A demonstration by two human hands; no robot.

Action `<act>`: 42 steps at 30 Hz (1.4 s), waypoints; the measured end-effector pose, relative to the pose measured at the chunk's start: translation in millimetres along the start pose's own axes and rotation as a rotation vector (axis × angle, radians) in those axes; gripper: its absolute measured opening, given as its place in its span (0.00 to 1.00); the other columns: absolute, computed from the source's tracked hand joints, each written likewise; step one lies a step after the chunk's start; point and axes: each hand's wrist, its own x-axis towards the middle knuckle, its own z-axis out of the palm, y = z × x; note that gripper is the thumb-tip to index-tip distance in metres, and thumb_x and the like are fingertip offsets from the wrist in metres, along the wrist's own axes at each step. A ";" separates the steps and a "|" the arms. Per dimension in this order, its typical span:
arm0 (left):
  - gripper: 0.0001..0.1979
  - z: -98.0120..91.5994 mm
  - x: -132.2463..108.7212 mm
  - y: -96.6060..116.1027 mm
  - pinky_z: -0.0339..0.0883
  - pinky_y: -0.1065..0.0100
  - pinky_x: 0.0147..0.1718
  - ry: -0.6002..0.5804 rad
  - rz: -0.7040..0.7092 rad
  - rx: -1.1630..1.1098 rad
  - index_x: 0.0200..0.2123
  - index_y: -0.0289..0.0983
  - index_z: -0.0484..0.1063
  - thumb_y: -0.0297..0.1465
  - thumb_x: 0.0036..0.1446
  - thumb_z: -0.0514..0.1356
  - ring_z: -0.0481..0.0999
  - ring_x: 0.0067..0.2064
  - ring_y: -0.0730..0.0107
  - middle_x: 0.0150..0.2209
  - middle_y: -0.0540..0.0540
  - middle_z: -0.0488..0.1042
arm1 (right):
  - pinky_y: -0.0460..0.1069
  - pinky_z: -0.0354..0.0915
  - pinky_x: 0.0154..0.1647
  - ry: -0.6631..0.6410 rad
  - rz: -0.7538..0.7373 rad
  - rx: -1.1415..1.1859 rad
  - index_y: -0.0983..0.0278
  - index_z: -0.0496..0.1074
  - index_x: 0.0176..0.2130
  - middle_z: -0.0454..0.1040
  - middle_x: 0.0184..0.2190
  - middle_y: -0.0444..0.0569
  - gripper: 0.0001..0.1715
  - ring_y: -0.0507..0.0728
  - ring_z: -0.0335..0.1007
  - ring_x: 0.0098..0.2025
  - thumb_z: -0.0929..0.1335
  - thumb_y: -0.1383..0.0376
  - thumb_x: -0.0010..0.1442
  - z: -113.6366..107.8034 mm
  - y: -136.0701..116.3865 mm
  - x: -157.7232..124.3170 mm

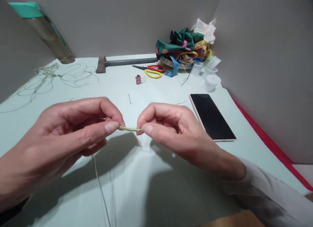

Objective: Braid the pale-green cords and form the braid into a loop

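Observation:
Between my two hands a short green braided cord (130, 129) is stretched nearly level above the table. My left hand (83, 129) pinches its left end between thumb and forefinger. The right end is pinched the same way by my right hand (171, 129). Both ends of the braid are hidden under the fingertips. A thin pale string (99, 181) hangs down from below my left hand toward the near edge of the view. Just beyond the hands, a small pin-like piece (129, 99) lies on the table.
A hammer (129, 62), scissors (154, 71) and a binder clip (139, 79) lie at the back. Tangled green cord (49, 72) and a bottle (49, 35) are at left. Bundled cloth (186, 41), a white spool (211, 83) and a phone (212, 116) are at right.

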 end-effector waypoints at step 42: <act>0.12 11.9 -2.1 -0.8 0.43 0.78 0.13 -0.179 -0.186 -0.142 0.31 0.42 0.83 0.44 0.56 0.71 0.51 0.18 0.79 0.16 0.54 0.56 | 0.45 0.55 0.29 -0.010 0.032 0.062 0.64 0.72 0.34 0.66 0.28 0.39 0.07 0.47 0.57 0.29 0.74 0.67 0.62 4.7 9.9 -0.3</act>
